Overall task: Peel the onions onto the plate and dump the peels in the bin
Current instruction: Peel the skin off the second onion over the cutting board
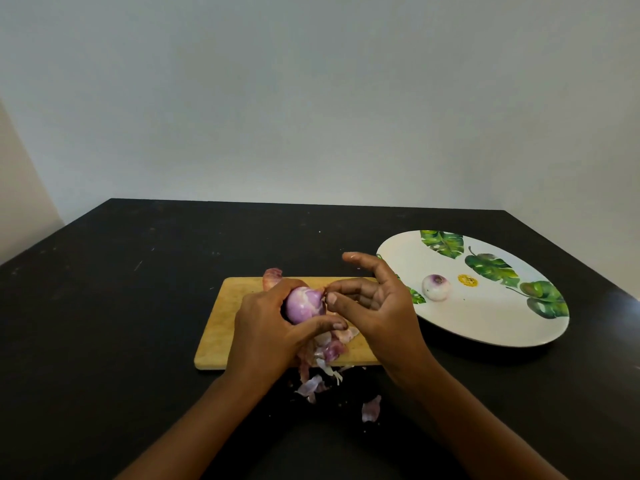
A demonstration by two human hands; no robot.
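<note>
Now, above the cutting board (225, 323), the left hand (266, 330) grips the onion (304, 308) and the right hand (381, 306) pinches its skin (325, 292), so a hard pull may scatter peels (313, 384) past the board's near edge.

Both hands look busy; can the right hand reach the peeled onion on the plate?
Probably yes: the right hand, pinching at the held onion, is beside the plate, with nothing between it and the peeled onion.

Bare throughout: left hand (265, 329) and right hand (384, 313) above the cutting board (221, 327), forearms (194, 420) unclothed back from the board, fingernails (331, 298) short, pale.
</note>
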